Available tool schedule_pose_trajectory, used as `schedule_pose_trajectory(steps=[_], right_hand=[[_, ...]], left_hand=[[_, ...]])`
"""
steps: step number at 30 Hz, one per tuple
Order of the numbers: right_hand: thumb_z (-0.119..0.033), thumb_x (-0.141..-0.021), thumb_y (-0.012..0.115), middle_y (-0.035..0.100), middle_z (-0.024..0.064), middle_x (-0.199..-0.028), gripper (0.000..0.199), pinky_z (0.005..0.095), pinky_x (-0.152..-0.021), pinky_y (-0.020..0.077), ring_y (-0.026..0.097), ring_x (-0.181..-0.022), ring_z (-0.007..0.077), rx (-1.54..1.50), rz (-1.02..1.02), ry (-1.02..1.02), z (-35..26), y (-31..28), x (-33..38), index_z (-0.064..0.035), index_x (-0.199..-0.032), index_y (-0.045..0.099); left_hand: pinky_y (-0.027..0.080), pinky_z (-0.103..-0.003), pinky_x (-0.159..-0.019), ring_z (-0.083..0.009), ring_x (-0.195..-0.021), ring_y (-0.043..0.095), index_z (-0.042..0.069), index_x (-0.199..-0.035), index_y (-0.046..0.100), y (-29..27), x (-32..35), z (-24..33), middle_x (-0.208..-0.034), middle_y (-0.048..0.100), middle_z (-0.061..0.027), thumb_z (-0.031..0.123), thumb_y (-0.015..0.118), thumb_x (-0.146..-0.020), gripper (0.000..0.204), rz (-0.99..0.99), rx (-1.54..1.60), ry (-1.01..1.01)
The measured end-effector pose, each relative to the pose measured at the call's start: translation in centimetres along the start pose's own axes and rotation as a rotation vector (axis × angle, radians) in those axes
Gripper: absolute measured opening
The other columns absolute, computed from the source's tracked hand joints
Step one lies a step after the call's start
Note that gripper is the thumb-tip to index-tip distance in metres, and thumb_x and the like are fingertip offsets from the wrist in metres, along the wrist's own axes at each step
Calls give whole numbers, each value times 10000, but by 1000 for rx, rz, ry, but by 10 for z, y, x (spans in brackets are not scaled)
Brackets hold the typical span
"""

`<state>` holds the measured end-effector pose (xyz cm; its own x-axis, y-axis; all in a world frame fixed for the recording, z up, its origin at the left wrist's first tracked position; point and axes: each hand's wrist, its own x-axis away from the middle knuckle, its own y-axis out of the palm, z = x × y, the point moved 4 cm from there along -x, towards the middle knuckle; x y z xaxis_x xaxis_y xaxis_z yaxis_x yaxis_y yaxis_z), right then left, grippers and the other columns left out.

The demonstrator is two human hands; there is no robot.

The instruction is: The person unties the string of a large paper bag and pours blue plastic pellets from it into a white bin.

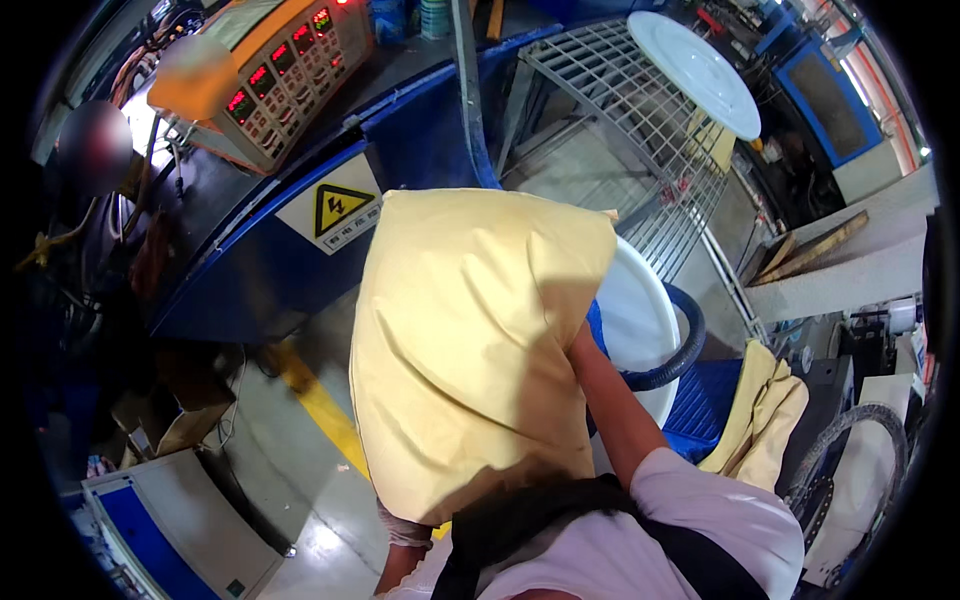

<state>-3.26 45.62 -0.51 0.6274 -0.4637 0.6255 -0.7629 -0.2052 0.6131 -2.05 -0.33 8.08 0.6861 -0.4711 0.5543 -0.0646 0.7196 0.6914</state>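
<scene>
A large, full, pale-yellow sack (470, 340) is held up against my front, filling the middle of the head view. My right hand (582, 346) grips its right side, with the fingers hidden behind the material. At the lower left corner, my left hand (402, 527), in a light glove, supports the sack from beneath. Its fingers are out of sight under the sack. Just right of the sack stands a white round tub (637, 310), partly covered by it. A dark ribbed hose (690, 340) curves over the tub's rim.
A blue machine (420, 135) with an orange control box (275, 85) is at the far left. A metal grid rack (610, 85) carries a white round lid (695, 72). Crumpled yellow sacks (765, 420) lie at right. A grey-blue cabinet (180, 525) stands at lower left.
</scene>
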Motion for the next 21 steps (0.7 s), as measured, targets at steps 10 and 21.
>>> schedule_pose_trajectory(steps=[10,21], right_hand=[[-428,-888,507,550,123,-1160,504,372,-816,472,576,-943,235,299,145,177,5,-65,41,-46,-1215,494],[-333,-880,528,536,162,-1203,488,346,-915,398,509,-1108,273,1135,324,113,83,-252,219,-18,-1248,463]], left_hand=[[383,-401,-992,-268,-1184,454,63,-1322,372,18,2,-73,-1326,436,-113,418,384,-920,537,92,-293,-81],[398,-404,-980,-265,-1168,473,63,-1313,385,44,-7,-75,-1309,456,-108,403,394,-919,520,130,-397,-254]])
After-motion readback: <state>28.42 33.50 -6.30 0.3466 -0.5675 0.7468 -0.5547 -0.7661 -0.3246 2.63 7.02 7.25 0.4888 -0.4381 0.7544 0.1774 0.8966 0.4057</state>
